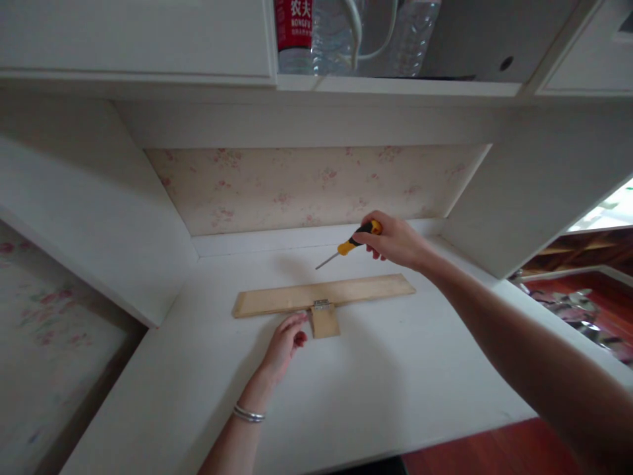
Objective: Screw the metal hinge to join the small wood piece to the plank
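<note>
Right hand (395,241) closed around screwdriver (349,245) above plank's (321,295) far edge — left hand (285,343) loosely curled, empty, at near edge.

Your right hand (395,241) covers the butt of the screwdriver (350,245) handle. Its tip type is too small to tell. Hinge (321,305) screws: not resolvable. The top edge cuts off the water bottles (346,33), label only partly readable. Both your elbows run out of frame.
</note>
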Available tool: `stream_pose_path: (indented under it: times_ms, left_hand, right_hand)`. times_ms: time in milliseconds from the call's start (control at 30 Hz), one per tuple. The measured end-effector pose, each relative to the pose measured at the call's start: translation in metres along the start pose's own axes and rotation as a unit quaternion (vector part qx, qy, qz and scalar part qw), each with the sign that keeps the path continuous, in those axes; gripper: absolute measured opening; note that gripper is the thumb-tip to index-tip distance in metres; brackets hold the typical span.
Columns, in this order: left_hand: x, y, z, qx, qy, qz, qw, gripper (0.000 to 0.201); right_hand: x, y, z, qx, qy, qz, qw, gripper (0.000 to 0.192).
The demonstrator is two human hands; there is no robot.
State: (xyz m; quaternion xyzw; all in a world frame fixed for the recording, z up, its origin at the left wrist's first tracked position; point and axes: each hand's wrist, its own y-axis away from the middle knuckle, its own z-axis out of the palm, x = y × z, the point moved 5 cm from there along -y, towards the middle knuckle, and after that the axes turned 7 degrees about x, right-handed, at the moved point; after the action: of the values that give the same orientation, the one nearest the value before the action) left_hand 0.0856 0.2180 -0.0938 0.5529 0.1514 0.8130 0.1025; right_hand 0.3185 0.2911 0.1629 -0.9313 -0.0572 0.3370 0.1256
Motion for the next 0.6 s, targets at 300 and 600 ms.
stream_pose_path:
  times_ms: [300,600]
  left_hand:
    - [0.001,0.000,0.011,-0.027,-0.109,0.010,0.994,0.037]
    - [0.003,-0.001,0.013,-0.023,-0.119,0.018,0.992,0.036]
  right_hand:
    - [0.196,0.071,-0.010,0.167,-0.334,0.308,0.875,0.029]
    - [0.314,0.090,-0.024,0.265,-0.265,0.359,0.855,0.046]
